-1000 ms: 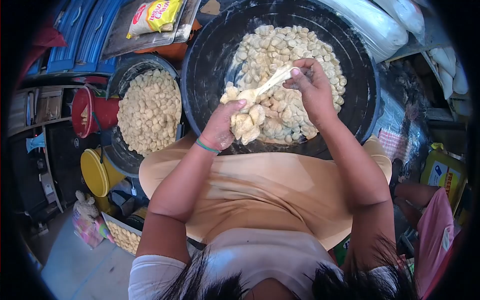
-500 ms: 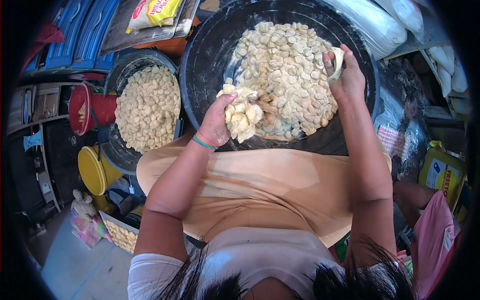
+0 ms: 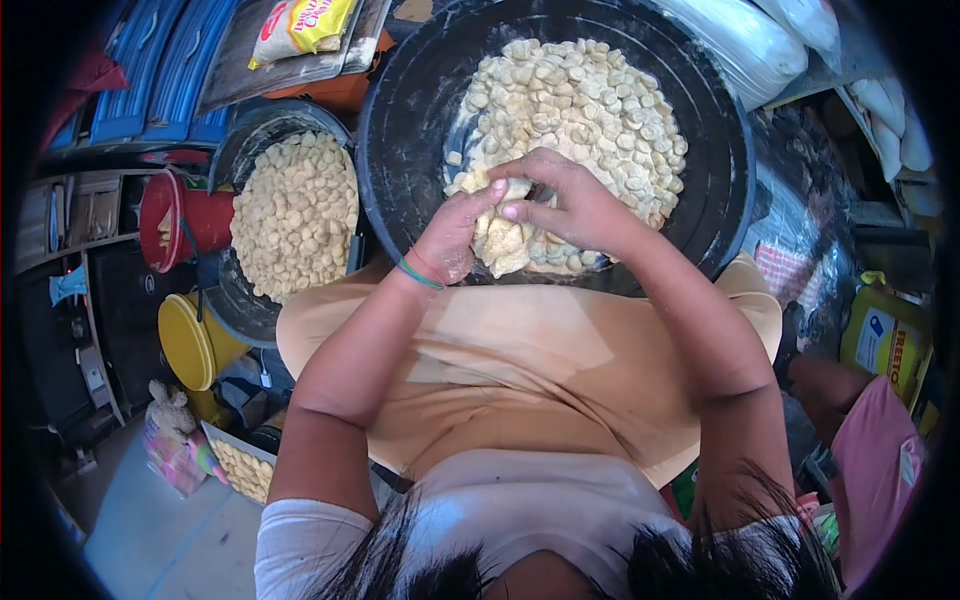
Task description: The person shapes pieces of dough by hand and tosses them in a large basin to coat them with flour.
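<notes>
A floury clump of dough (image 3: pixel 503 244) is held in my left hand (image 3: pixel 452 236), with the fingers wrapped round it above the near left part of a wide black basin (image 3: pixel 412 130). My right hand (image 3: pixel 572 203) meets it from the right, its thumb and fingers closed at the top of the clump; the fingertips partly hide what they pinch. Many small, flat, round dough pieces (image 3: pixel 590 110) dusted with flour lie heaped in the basin beyond both hands.
Left of the basin, a dark tub (image 3: pixel 240 148) holds more dough pieces, beside a red bucket (image 3: pixel 205 222) and a yellow bucket (image 3: pixel 187 340). A bread-crumb bag (image 3: pixel 303 30) lies on a tray. Another person's pink garment (image 3: pixel 872 460) shows at lower right.
My right hand was at the basin's right side with a stretched strip of dough and has come back left to my left hand. My left hand has kept hold of the clump.
</notes>
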`<move>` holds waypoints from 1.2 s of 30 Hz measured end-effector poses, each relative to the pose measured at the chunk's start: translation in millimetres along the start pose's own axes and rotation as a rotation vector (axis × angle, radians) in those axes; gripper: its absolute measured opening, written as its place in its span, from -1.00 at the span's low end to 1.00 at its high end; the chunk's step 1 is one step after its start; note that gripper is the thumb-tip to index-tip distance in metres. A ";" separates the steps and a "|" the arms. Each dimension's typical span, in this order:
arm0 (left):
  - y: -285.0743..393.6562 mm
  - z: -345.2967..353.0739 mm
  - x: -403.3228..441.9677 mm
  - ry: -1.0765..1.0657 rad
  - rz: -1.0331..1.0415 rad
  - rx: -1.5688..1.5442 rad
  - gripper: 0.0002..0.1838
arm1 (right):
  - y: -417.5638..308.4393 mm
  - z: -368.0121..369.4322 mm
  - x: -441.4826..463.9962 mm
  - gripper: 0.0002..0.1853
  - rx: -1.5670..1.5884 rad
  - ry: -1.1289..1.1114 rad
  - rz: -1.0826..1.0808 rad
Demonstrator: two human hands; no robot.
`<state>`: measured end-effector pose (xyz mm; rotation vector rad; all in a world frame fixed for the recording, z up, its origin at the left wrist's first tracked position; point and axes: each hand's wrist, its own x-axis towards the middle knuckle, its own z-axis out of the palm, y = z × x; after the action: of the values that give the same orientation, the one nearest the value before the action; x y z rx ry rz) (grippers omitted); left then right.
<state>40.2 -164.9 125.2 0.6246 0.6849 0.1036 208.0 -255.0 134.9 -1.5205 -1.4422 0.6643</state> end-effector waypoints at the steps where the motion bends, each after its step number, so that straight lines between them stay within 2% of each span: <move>1: -0.7 0.6 0.2 -0.005 -0.043 -0.004 -0.58 | -1.8 -1.6 -0.4 -0.71 0.062 -0.031 0.084; 2: -0.7 3.4 0.8 -0.014 -0.024 -0.004 -0.58 | -2.4 -2.7 -0.5 -0.73 0.124 -0.062 0.167; 3: 0.5 8.7 1.3 -0.022 -0.004 -0.004 -0.58 | 2.2 -3.7 1.4 -0.77 0.341 0.040 0.325; 6: 7.2 12.7 0.0 -0.013 0.011 -0.057 -0.61 | 11.9 -24.9 10.1 -0.77 0.387 0.297 0.452; 7: 6.3 8.5 2.2 -0.022 0.009 -0.092 -0.63 | 19.0 -29.4 10.0 -0.75 0.232 0.292 0.398; 9: 5.2 1.9 5.0 -0.063 0.044 -0.135 -0.65 | 15.9 -27.9 5.9 -0.71 -0.075 0.173 0.206; 11: 3.7 -2.2 6.0 -0.126 0.115 -0.152 -0.65 | 2.4 -23.8 0.7 -0.62 -0.017 -0.051 0.312; 14: 4.5 1.1 5.2 -0.072 0.214 0.073 -0.62 | -13.6 -12.1 -4.3 -0.62 0.469 -0.216 0.546; 15: 5.9 -0.1 6.1 -0.069 0.221 0.099 -0.56 | -11.0 -9.9 -4.5 -0.70 0.551 -0.125 0.536; 19: 12.2 -3.7 6.4 -0.167 0.140 -0.023 -0.54 | 3.8 -26.2 6.0 -0.69 0.500 0.211 0.520; 23: 9.8 1.8 5.7 -0.155 0.134 -0.102 -0.51 | 4.1 -39.8 4.9 -0.65 0.119 0.060 0.186; 26: 9.5 1.9 7.0 -0.179 0.134 -0.272 -0.50 | -33.6 -27.1 0.1 -0.68 0.125 -0.204 0.198; 27: 10.1 1.1 7.3 -0.197 0.135 -0.337 -0.50 | -33.7 -13.3 -4.6 -0.64 -0.027 -0.164 0.148; 30: 0.3 -15.9 14.3 -0.218 0.069 -0.126 -0.51 | -19.6 -4.6 -8.1 -0.64 0.030 -0.104 0.281; 31: 0.9 -11.3 12.8 -0.194 0.101 -0.103 -0.50 | -14.2 -6.8 -4.8 -0.69 0.299 -0.099 0.525; 34: 8.7 5.1 5.0 -0.165 0.179 -0.055 -0.48 | -15.8 -12.8 -0.7 -0.73 0.747 0.172 0.698; 35: 12.2 5.2 4.2 -0.184 0.189 -0.051 -0.47 | -21.2 -11.6 -0.4 -0.75 0.748 0.209 0.653; 36: 16.0 6.9 3.3 -0.204 0.198 -0.047 -0.47 | -21.8 -10.6 -1.8 -0.77 0.714 0.151 0.566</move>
<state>48.7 -154.4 136.7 0.6471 0.4215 0.2362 206.5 -261.4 158.3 -1.3379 -0.5341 1.2144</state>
